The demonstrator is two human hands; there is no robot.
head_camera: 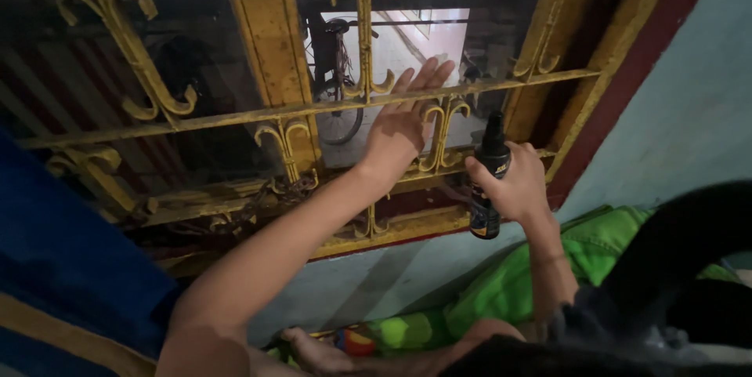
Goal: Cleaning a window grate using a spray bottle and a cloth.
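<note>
left hand (399,130): spread wide, flat against the yellow scrolled iron window grille (235,117), as if steadying.
right hand (513,185): gripped small black spray bottle (489,181) upright, nozzle toward grille's lower rail.

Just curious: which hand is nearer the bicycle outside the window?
Left. The left hand lies flat on the yellow metal grille, beside the bicycle; the right hand holds a black spray bottle, lower right.

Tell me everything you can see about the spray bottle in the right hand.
The spray bottle is small, dark and slim, apparently plastic, with a black nozzle cap on top and a label with yellow markings low on its body. It stands roughly upright, gripped around its middle by the right hand, in front of the yellow metal window grille.
</note>
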